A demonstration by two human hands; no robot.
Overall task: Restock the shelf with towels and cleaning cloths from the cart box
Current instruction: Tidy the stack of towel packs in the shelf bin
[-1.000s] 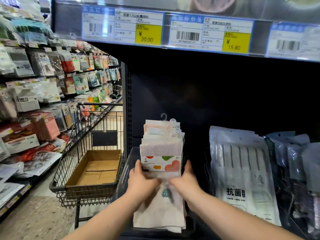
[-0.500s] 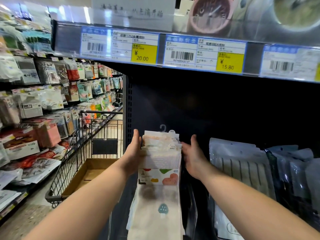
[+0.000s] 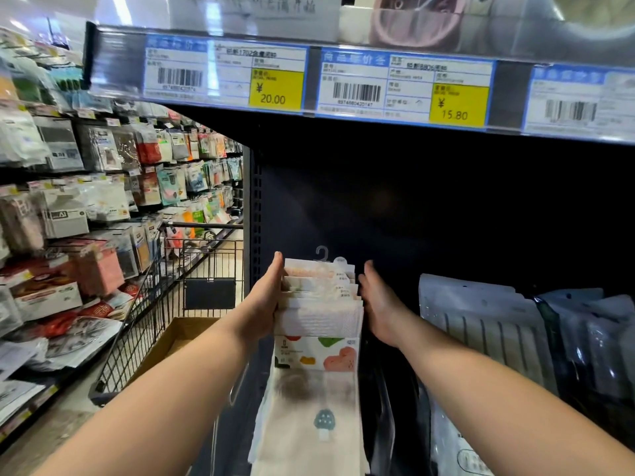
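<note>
At 12 o'clock, the dark back panel is sitting in deep shadow. Above it, a shelf edge is running from 10 to 2 o'clock, carrying blue-bordered price labels with yellow tags reading 20.00 and 15.80. A perforated black upright is standing at 11 o'clock. At 9 o'clock, aisle racks are stretching away, crowded with packaged goods. A speckled floor is showing at 8 o'clock. Ceiling light is glinting off the label strip at 11 o'clock.
</note>
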